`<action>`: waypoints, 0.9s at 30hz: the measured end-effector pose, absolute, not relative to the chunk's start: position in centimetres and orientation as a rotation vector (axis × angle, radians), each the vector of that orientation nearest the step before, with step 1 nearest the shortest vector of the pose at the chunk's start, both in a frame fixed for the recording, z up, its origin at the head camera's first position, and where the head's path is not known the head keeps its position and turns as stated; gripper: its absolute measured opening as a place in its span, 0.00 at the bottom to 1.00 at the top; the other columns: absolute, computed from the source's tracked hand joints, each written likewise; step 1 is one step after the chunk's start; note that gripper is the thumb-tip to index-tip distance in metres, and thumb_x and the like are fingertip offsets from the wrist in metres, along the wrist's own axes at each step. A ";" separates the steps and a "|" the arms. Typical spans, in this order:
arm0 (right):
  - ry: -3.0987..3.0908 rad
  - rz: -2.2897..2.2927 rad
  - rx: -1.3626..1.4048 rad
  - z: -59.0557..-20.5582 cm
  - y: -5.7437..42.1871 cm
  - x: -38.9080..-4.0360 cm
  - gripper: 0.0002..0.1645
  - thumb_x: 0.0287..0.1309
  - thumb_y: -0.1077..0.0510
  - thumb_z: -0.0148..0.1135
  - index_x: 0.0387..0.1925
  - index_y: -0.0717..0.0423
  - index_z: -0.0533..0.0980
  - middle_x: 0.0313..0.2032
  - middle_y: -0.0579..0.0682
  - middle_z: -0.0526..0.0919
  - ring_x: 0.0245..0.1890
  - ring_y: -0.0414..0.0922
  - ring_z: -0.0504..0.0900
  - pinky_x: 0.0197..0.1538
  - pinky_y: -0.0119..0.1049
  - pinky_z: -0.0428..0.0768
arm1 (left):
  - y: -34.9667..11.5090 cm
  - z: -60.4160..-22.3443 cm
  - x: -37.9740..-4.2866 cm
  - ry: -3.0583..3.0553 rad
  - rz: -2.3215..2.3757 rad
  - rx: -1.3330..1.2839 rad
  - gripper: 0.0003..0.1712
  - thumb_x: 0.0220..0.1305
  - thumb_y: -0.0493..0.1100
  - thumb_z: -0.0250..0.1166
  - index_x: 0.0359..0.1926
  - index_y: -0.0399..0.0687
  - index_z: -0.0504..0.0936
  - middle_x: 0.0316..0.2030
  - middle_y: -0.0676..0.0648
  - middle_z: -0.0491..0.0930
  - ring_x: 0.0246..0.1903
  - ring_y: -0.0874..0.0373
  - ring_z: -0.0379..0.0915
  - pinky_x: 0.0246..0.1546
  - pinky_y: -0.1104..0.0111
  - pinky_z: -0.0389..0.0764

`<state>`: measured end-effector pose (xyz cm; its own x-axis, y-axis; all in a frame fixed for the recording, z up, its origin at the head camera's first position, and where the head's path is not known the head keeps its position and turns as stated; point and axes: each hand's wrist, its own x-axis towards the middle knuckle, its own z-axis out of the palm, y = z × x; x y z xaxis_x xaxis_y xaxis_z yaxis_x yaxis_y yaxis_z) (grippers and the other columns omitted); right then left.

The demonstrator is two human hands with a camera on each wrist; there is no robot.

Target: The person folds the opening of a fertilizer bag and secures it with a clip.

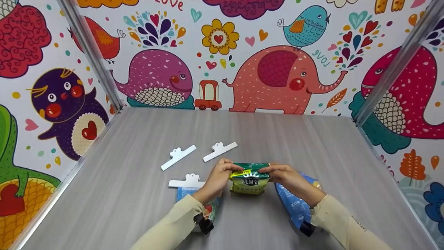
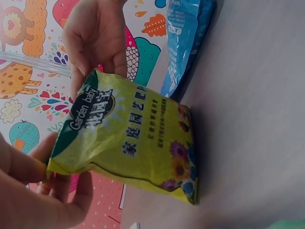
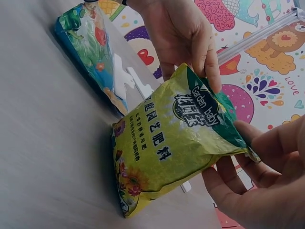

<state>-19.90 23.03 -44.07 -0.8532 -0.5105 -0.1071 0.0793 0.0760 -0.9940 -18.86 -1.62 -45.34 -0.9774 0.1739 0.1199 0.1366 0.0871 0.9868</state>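
- Tabletop (image 1: 291, 139), grey, wood-grained: I see it run across the middle of the head view, its far edge meeting a cartoon-printed wall (image 1: 218, 80).
- Metal posts, two: left post (image 1: 91, 52) at upper left, right post (image 1: 394, 66) at upper right, both well apart from the hands.
- Room to move: I count grey surface ahead of the hands and widely to both sides.
- Loose white clips, two, left of centre: first clip (image 1: 178, 158), second clip (image 1: 220, 152), the latter near the left hand (image 1: 215, 178).
- Third clip (image 1: 187, 183), white, lower left of centre, at the top edge of a blue printed bag (image 1: 187, 193); the left forearm crosses this bag.
- Second blue bag (image 1: 293, 205), lower right of centre, lying partly beneath the right hand (image 1: 291, 180) and wrist in my view.
- Yellow-green bag (image 1: 248, 188), marked "Garden baby", just below and right of centre, between both hands, base down at the tabletop.
- Grip: left thumb and fingers pinch one top corner; right thumb and fingers pinch the other.
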 end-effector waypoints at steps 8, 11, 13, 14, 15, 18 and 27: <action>2.009 -1.757 -0.443 -44.4 23.0 -19.9 0.22 0.65 0.63 0.60 0.57 0.72 0.75 0.58 0.62 0.68 0.59 0.52 0.67 0.56 0.37 0.73 | -1.8 -45.2 -18.6 2.311 2.020 0.396 0.12 0.60 0.26 0.57 0.41 0.24 0.84 0.41 0.47 0.66 0.46 0.54 0.62 0.50 0.63 0.68; 2.067 -1.727 -0.457 -44.4 23.0 -19.9 0.23 0.62 0.65 0.64 0.57 0.72 0.76 0.57 0.61 0.69 0.57 0.53 0.66 0.53 0.35 0.74 | -2.0 -45.3 -18.6 2.371 1.940 0.481 0.13 0.55 0.28 0.65 0.43 0.26 0.84 0.42 0.47 0.66 0.46 0.53 0.63 0.51 0.61 0.68; 2.105 -1.714 -0.472 -44.5 22.9 -19.9 0.24 0.59 0.67 0.66 0.57 0.71 0.76 0.55 0.61 0.71 0.55 0.54 0.67 0.52 0.34 0.76 | -2.2 -45.3 -18.6 2.407 1.885 0.531 0.16 0.52 0.28 0.69 0.44 0.27 0.84 0.42 0.46 0.66 0.47 0.52 0.63 0.53 0.59 0.69; 2.125 -1.708 -0.477 -44.5 22.9 -19.9 0.24 0.58 0.67 0.67 0.57 0.71 0.76 0.55 0.60 0.71 0.55 0.54 0.68 0.51 0.34 0.77 | -2.3 -45.4 -18.7 2.420 1.862 0.551 0.17 0.51 0.29 0.71 0.45 0.28 0.84 0.43 0.46 0.66 0.48 0.51 0.63 0.53 0.59 0.69; 2.152 -1.695 -0.485 -44.5 22.9 -19.9 0.25 0.57 0.67 0.68 0.56 0.70 0.77 0.54 0.60 0.72 0.54 0.54 0.68 0.50 0.34 0.78 | -2.4 -45.4 -18.7 2.441 1.833 0.570 0.18 0.50 0.29 0.72 0.45 0.29 0.84 0.43 0.46 0.66 0.48 0.51 0.64 0.53 0.59 0.69; 2.218 -1.663 -0.500 -44.5 22.8 -19.9 0.25 0.55 0.68 0.69 0.55 0.69 0.78 0.52 0.59 0.73 0.54 0.55 0.70 0.49 0.33 0.78 | -2.6 -45.6 -18.8 2.496 1.761 0.609 0.20 0.49 0.30 0.74 0.46 0.31 0.84 0.43 0.47 0.67 0.48 0.52 0.64 0.53 0.59 0.70; 2.325 -1.624 -0.507 -44.4 22.4 -19.9 0.21 0.54 0.66 0.71 0.51 0.66 0.81 0.49 0.58 0.76 0.48 0.52 0.70 0.48 0.35 0.76 | -2.7 -45.7 -18.9 2.612 1.653 0.647 0.17 0.52 0.31 0.73 0.46 0.38 0.85 0.42 0.48 0.70 0.45 0.52 0.66 0.51 0.55 0.73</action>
<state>-19.94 22.39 -44.35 -0.9053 -0.4246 -0.0130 -0.1338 0.3141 -0.9399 -18.92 -2.71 -45.70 -0.9159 0.3304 0.2279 0.3474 0.3682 0.8624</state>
